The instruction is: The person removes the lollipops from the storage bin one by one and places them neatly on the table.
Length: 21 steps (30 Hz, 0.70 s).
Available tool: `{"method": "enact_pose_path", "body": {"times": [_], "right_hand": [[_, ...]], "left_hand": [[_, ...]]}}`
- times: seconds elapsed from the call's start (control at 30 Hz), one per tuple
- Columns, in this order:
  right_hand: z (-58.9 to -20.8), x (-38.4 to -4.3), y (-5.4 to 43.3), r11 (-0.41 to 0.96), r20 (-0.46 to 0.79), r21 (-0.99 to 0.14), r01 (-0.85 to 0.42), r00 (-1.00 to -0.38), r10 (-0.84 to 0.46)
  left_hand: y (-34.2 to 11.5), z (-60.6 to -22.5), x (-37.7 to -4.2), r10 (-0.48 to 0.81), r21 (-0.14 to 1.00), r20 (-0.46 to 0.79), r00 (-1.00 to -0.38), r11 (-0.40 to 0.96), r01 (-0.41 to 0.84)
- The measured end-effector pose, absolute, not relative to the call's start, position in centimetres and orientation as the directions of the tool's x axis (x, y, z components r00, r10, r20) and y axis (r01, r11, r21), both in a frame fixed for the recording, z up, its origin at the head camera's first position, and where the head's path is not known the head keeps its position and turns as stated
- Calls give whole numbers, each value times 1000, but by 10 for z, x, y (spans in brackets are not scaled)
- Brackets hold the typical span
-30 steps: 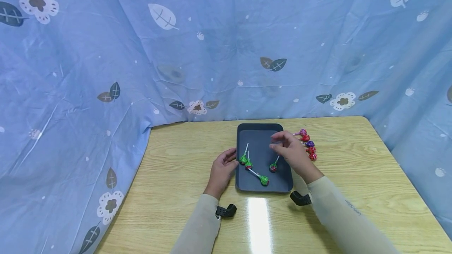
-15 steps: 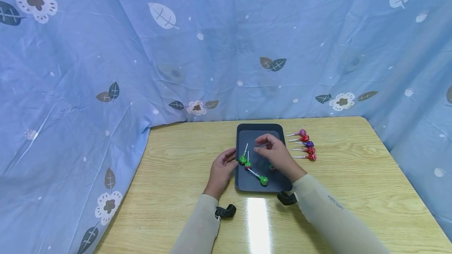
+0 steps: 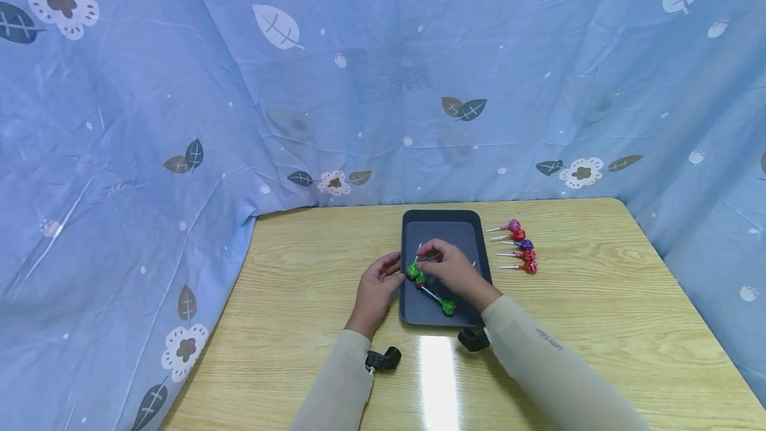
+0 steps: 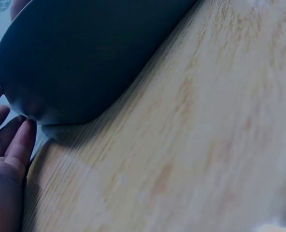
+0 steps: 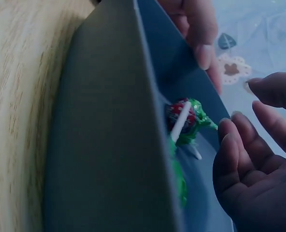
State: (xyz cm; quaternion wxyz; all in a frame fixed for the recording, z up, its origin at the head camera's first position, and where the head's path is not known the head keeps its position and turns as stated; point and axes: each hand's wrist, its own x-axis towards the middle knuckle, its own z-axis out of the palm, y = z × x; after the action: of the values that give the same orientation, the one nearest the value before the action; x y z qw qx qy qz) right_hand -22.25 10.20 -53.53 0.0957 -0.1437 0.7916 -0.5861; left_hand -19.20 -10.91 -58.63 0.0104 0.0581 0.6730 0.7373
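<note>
In the head view, a dark grey tray [image 3: 445, 216] holds several green-wrapped lollipops. My right hand [image 3: 451, 275] reaches over it, fingertips beside the sticks of a left lollipop [image 3: 412, 272] and its neighbour [image 3: 421, 280]. A lower lollipop [image 3: 447, 308] lies nearer the front wall; another is mostly hidden under that hand. In the right wrist view the right thumb and fingers [image 5: 230, 150] are apart with nothing between them, beside a green-and-red lollipop [image 5: 181, 116]. My left hand [image 3: 377, 288] rests at the tray's left side, its fingertips touching the wall in the left wrist view.
Right of the tray, several wrapped lollipops lie in a column on the wooden table [image 3: 299, 285], among them a pink one [image 3: 513, 225], a purple one [image 3: 525, 245] and a red one [image 3: 530, 267]. A blue patterned curtain [image 3: 371, 85] hangs behind and along the sides.
My right hand has moved left and slightly toward the front, from the tray's right edge to the green lollipops at its left. My left hand has stayed at the tray's side.
</note>
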Motion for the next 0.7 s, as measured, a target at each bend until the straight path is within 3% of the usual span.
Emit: {"method": "enact_pose_path", "body": {"times": [0.43, 0.7], "right_hand": [[-547, -226, 91, 329, -106, -944, -21, -927, -361], [-551, -223, 86, 361, -86, -931, -63, -919, -384]], "left_hand": [[-109, -585, -192, 101, 995, 69, -993, -79, 61], [-109, -588, -193, 103, 993, 69, -992, -102, 59]]}}
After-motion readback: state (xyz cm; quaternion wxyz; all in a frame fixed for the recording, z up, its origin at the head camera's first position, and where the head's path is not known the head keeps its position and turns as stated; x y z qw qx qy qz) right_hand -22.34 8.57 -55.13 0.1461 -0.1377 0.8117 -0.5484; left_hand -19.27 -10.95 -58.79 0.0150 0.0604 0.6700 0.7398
